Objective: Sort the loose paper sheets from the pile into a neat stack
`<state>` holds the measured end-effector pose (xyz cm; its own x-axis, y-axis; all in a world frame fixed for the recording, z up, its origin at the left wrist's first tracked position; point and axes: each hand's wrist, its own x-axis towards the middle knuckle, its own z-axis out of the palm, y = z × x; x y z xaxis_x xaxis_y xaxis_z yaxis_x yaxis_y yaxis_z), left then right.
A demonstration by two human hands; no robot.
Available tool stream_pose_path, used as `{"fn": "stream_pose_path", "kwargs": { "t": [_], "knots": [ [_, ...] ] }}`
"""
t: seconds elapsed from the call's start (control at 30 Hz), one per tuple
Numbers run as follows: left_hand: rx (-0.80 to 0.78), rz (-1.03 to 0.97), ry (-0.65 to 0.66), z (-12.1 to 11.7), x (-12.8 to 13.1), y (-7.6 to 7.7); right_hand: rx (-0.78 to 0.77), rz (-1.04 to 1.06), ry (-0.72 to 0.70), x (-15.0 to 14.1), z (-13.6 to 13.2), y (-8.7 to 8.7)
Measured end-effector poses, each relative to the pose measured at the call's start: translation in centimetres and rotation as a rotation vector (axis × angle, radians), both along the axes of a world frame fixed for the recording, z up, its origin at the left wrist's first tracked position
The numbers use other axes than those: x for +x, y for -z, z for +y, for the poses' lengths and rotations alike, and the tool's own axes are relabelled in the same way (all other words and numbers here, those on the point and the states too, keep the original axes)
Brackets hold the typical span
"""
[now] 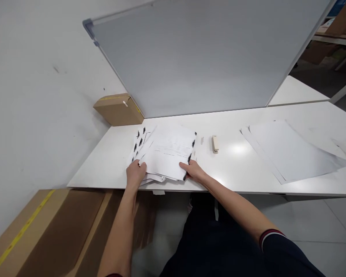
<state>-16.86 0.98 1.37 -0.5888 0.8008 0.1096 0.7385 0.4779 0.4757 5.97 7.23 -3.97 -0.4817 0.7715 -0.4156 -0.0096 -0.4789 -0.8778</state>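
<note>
A loose pile of white paper sheets lies near the front edge of the white table, some with black marks along their edges. My left hand is closed on the pile's lower left corner, its thumb on top. At the right edge, my right hand grips the sheets, thumb laid over the top sheet and fingers hidden beneath. The top sheet carries faint print. Several sheets fan out unevenly at the left and below. A small cream stapler rests on the table to the right of the pile.
Large white sheets are spread on the right of the table. A whiteboard leans at the back. A cardboard box sits at the back left corner, and larger cardboard boxes stand below at the left.
</note>
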Motion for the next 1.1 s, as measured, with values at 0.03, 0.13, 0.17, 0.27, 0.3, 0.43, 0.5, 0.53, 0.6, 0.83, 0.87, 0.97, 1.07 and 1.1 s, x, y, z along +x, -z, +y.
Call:
{"fn": "stream_pose_path", "kwargs": {
  "t": [0.03, 0.13, 0.17, 0.27, 0.3, 0.43, 0.5, 0.53, 0.6, 0.83, 0.87, 0.97, 1.07, 1.1],
  "knots": [
    [-0.106, 0.167, 0.086, 0.1, 0.2, -0.1, 0.06, -0.039, -0.006, 0.0, -0.1, -0.2],
    [-0.418, 0.57, 0.376, 0.5, 1.3, -0.2, 0.23, -0.16, -0.018, 0.2, -0.1, -0.9],
    [-0.466, 0.597, 0.435, 0.7, 1.6, -0.2, 0.278, -0.197, -0.021, 0.3, -0.1, -1.2],
    [-0.517, 0.578, 0.512, 1.4, 2.1, 0.1, 0.391, -0.279, -0.038, 0.4, -0.2, -1.7],
    [-0.535, 0.575, 0.529, 1.6, 2.1, 0.3, 0.42, -0.3, -0.047, 0.4, -0.3, -1.7],
    [-0.568, 0.564, 0.576, 2.3, 1.7, 0.1, 0.51, -0.37, -0.084, 0.5, -0.8, -1.7],
    [-0.556, 0.566, 0.589, 1.9, 1.1, -0.5, 0.56, -0.394, -0.074, 0.6, -1.1, -1.9],
    [-0.553, 0.576, 0.593, 1.5, 0.7, -0.9, 0.584, -0.403, -0.06, 0.7, -1.1, -2.0],
    [-0.482, 0.587, 0.505, 0.6, -0.3, -1.5, 0.623, -0.425, -0.03, 0.5, -1.0, -2.4],
    [0.141, -0.231, -0.164, -1.3, -3.6, -0.4, 0.677, -0.533, -0.004, -2.7, 3.1, -4.1],
    [0.138, -0.283, -0.178, -1.5, -3.8, -0.2, 0.684, -0.55, -0.013, -3.0, 3.6, -4.1],
    [0.07, -0.247, -0.183, -2.4, -3.8, 0.1, 0.725, -0.61, -0.049, -3.2, 4.5, -4.1],
    [0.086, 0.154, -0.143, -3.5, -2.3, -0.2, 0.78, -0.668, -0.079, -2.5, 4.5, -4.2],
    [0.126, 0.307, -0.078, -3.8, -1.4, -0.3, 0.795, -0.686, -0.091, -2.2, 4.5, -4.4]
  ]
}}
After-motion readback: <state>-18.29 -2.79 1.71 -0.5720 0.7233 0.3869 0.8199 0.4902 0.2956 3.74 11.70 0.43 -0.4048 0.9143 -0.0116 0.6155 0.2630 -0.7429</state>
